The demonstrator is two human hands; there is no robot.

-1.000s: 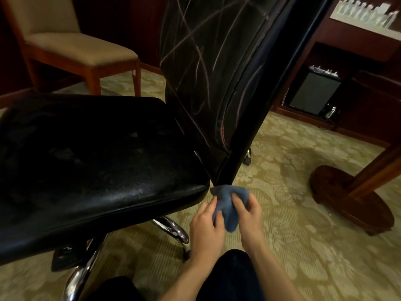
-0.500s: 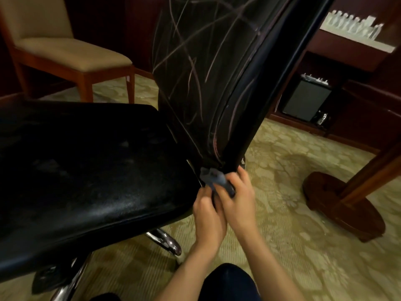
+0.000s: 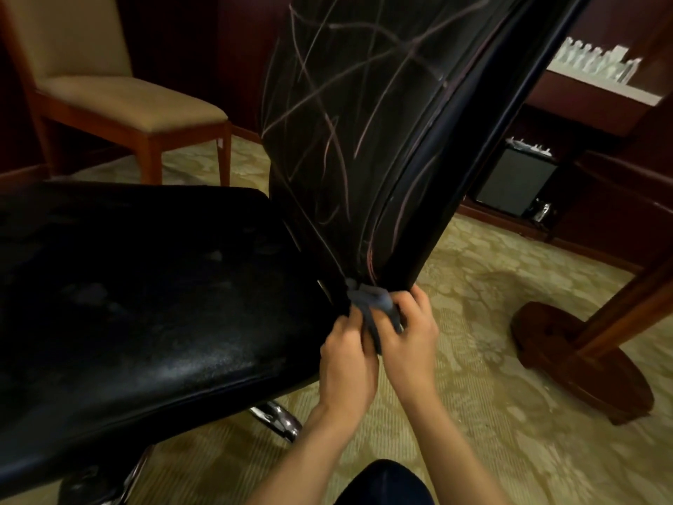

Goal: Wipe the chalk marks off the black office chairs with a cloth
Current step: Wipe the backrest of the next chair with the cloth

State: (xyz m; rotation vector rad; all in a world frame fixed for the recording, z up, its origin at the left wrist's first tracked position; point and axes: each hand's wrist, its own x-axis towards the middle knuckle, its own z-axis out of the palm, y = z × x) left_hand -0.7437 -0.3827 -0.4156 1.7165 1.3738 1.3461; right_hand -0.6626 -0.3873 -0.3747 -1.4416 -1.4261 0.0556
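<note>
Nearest thing is a dark knee [image 3: 382,482] at the bottom edge, over the patterned beige carpet [image 3: 491,413]. Just past it, the left hand [image 3: 346,359] and the right hand [image 3: 411,340] sit side by side, touching, both pinching a bunched-up blue-grey cloth [image 3: 371,304] between them. The cloth is pressed right at the bottom corner of the black office chair's backrest [image 3: 364,140], where it meets the shiny black seat [image 3: 145,304] on the left. Pinkish chalk marks [image 3: 327,122] criss-cross the backrest all the way up. Off to the right there's a round wooden table base [image 3: 582,366], and far left a tan wooden chair [image 3: 120,92].
</note>
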